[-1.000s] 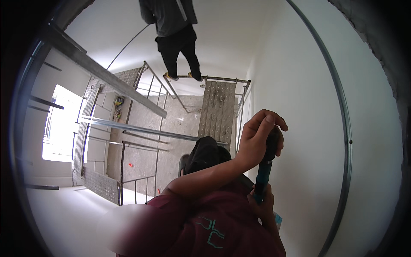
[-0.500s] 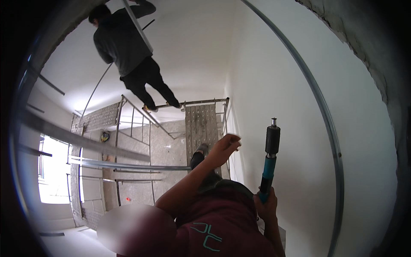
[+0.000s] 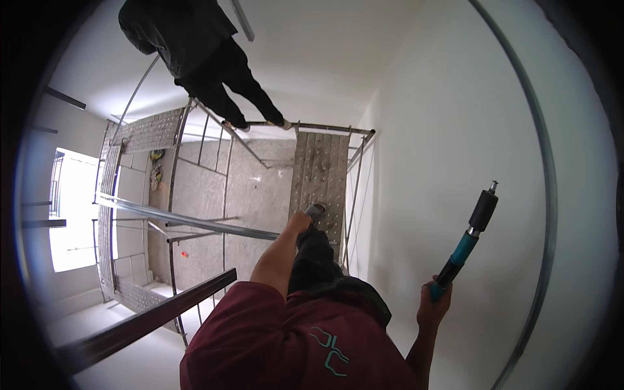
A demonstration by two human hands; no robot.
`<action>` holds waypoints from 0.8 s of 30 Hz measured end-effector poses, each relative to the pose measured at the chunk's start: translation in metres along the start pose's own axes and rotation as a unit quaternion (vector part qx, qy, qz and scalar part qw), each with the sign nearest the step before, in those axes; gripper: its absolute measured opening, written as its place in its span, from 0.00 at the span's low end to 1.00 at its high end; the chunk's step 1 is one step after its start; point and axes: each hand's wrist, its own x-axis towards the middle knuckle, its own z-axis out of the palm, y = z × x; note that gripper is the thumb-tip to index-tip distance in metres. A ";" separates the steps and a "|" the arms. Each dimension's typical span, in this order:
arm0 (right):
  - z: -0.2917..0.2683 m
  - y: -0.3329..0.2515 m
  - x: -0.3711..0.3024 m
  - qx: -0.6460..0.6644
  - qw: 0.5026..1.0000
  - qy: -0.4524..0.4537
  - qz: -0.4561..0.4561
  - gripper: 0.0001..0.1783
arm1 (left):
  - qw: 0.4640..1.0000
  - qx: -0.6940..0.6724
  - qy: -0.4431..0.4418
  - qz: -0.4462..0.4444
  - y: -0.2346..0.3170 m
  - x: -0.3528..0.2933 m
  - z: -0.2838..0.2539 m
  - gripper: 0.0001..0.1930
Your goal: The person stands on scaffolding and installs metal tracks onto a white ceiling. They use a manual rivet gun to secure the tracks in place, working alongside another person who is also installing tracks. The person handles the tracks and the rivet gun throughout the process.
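My right hand (image 3: 434,303) is closed round the teal and black grip of a long pole-shaped nail gun (image 3: 466,243). The tool points up and away at the right, in front of the white wall, with a small metal tip at its far end. My left arm hangs bent in front of my body. In the picture my left hand (image 3: 300,223) overlaps the area beside my shoe (image 3: 316,211) and close to the end of a metal channel (image 3: 195,224). Its fingers are hidden, so whether it holds anything does not show.
Below me is a perforated scaffold plank (image 3: 318,166) in a frame of metal tubes (image 3: 331,127). A co-worker (image 3: 188,45) in dark clothes stands on the scaffold at the upper left. A dark metal profile (image 3: 156,315) juts in at lower left. Along the right curves a metal track (image 3: 543,149).
My left hand has dropped from its raised place and moved left. My right hand and the nail gun have swung right, the tool now tilted. The view has shifted, leaving the co-worker higher in it.
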 end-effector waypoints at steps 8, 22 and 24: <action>0.019 0.006 0.038 0.009 0.999 -0.045 -0.015 0.19 | 0.998 -0.017 0.018 -0.052 -0.027 0.005 -0.029 0.22; 0.017 -0.022 0.046 -0.018 0.998 -0.059 0.009 0.16 | 0.999 0.012 -0.023 -0.041 -0.026 -0.005 -0.028 0.24; 0.006 -0.005 0.050 -0.017 0.996 -0.084 0.027 0.17 | 0.999 0.000 -0.024 -0.024 -0.024 -0.001 -0.026 0.23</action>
